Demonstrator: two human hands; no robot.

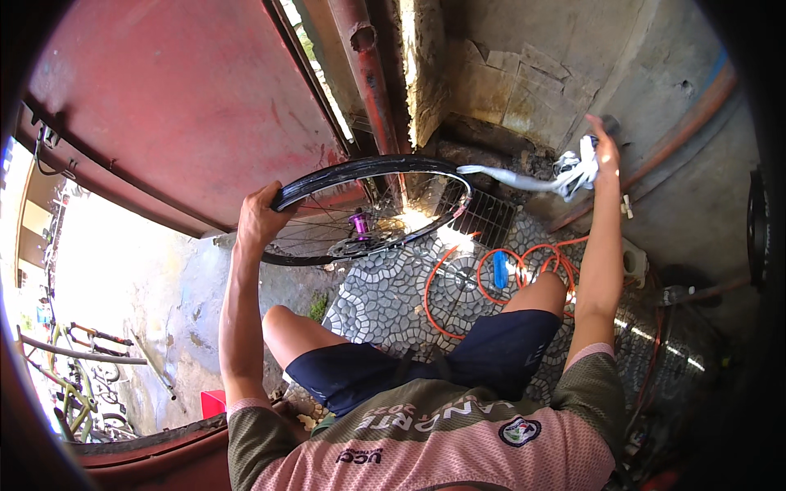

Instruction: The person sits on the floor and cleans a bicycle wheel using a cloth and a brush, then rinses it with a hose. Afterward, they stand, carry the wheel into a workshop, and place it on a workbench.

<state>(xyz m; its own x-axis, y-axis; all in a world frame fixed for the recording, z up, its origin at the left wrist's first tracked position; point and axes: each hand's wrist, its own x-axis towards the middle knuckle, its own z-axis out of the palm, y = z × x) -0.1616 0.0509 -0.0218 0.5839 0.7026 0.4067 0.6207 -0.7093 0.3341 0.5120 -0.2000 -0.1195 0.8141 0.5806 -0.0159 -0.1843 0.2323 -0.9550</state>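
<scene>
My left hand [260, 214] grips the rim of a black spoked bicycle wheel [370, 167] with a purple hub [359, 222], holding it up over the patterned floor. My right hand [603, 153] is stretched out to the right and holds a white strip [524, 180], a rim tape or thin tube by the look of it. The strip runs from a bunched end in that hand to the right edge of the wheel rim. My knees in dark shorts are below the wheel.
An orange hose [458, 282] lies coiled on the cobble-patterned floor [385, 303], beside a blue object [500, 269] and a metal drain grate [490, 218]. A red metal door [180, 106] stands left, a rusty pipe [368, 74] and cracked concrete wall [540, 74] ahead. Bicycles [74, 368] stand outside, lower left.
</scene>
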